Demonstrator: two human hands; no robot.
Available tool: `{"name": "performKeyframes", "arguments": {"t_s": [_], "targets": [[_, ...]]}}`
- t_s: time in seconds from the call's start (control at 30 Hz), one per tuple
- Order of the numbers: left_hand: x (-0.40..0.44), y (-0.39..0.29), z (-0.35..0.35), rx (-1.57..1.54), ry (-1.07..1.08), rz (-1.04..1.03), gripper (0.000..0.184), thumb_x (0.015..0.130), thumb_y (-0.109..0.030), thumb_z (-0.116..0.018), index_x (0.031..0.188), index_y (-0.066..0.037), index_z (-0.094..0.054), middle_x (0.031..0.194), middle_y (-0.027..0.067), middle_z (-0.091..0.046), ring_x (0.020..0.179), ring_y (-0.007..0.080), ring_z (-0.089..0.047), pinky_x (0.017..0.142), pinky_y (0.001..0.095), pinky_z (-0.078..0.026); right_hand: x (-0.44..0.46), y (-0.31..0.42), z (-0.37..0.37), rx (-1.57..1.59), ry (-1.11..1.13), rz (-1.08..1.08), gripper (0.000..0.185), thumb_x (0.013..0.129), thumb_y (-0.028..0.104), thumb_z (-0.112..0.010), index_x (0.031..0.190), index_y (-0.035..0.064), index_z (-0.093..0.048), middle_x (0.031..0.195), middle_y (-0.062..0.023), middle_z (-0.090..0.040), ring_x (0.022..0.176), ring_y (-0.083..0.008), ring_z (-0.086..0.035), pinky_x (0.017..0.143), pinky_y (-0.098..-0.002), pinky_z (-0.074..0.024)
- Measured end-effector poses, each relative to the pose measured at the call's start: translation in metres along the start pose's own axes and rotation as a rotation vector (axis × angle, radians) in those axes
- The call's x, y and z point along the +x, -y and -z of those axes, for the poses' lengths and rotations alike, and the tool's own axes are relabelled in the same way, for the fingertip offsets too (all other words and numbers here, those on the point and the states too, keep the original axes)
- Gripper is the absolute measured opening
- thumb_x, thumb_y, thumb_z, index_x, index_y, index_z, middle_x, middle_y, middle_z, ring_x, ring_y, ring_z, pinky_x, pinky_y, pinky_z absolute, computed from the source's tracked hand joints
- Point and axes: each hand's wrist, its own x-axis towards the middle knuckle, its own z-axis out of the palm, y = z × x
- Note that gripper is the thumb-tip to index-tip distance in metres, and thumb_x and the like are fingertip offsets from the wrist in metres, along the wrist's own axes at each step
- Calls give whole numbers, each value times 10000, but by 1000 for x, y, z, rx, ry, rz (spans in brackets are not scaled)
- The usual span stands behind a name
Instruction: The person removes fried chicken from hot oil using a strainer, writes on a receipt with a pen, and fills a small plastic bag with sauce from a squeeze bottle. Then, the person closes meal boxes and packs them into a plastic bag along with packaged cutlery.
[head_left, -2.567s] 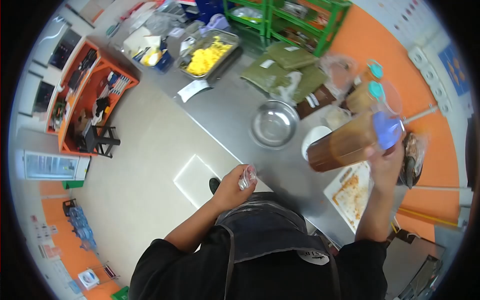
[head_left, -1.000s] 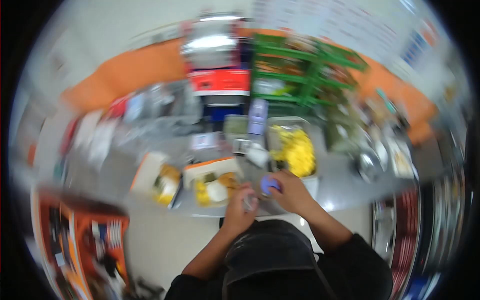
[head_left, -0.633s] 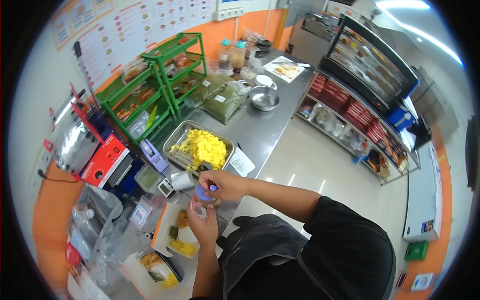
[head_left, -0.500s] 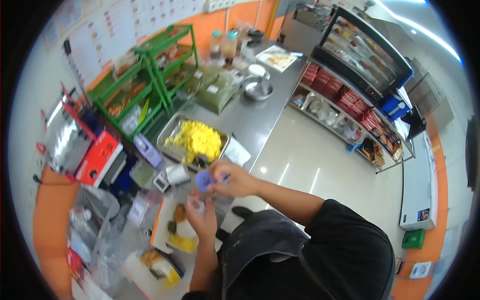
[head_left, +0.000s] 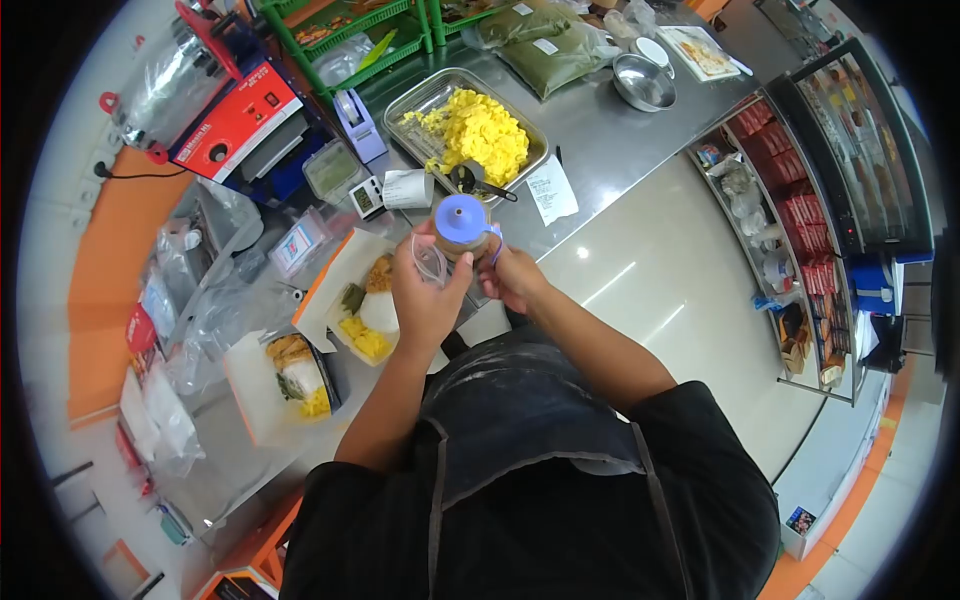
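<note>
The purple-lidded bottle (head_left: 462,221), lately over the far end of the counter (head_left: 612,142), had come between the yellow-food tray (head_left: 415,98) and the open meal box (head_left: 335,290). The right hand (head_left: 517,276) had its fingers gripping the bottle's side; the left hand (head_left: 430,305) curled around a clear cup (head_left: 430,260), bringing both together.

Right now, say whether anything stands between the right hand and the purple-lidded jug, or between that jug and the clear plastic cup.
Nothing visible does: the right hand has the purple-lidded jug by its handle, and no separate object shows between jug and clear plastic cup in the left hand.
</note>
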Motion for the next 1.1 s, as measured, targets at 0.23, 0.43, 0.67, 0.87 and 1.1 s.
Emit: {"name": "performKeyframes", "arguments": {"t_s": [0.23, 0.43, 0.67, 0.87, 1.1], "targets": [[3, -7, 1, 238, 9, -130, 525, 773, -85, -779, 1180, 8, -460, 1281, 188, -536, 1155, 268, -550, 975, 390, -443, -9, 16, -10, 452, 499, -128, 763, 941, 640, -447, 1383, 19, -413, 1236, -185, -507, 1124, -319, -584, 883, -417, -586], [3, -26, -3, 289, -13, -90, 568, 775, -80, -775, 1238, 26, -464, 1236, 174, -548, 1082, 253, -585, 948, 378, -457, -4, 26, -10, 672, 509, -258, 747, 988, 562, -427, 1451, -5, -277, 1361, -288, -398, 1200, -396, -531, 978, -458, -528], [15, -16, 0, 293, -29, -178, 582, 769, -101, -789, 1254, 13, -489, 1127, 144, -598, 1011, 258, -619, 899, 377, -481, -54, 52, 12, 869, 385, -446, 816, 1002, 557, -339, 1508, -13, -48, 1452, -348, -264, 1301, -451, -426, 1080, -573, -398], [14, -6, -2, 168, -40, -105, 456, 799, -119, -781, 1149, 22, -525, 1148, 140, -612, 1064, 201, -588, 955, 357, -443, -119, 50, 25, 821, 146, -36, 978, 960, 632, -374, 1509, 26, 162, 1518, -322, -131, 1385, -462, -298, 1037, -714, -335], [9, 8, 8, 205, -100, -243, 510, 767, -119, -801, 1161, 8, -504, 1081, 127, -587, 1001, 226, -574, 894, 365, -467, -121, 13, -15, 262, 357, -44, 1292, 714, 869, -465, 1521, 100, 187, 1574, -273, -71, 1430, -434, -246, 1039, -688, -339]]}}
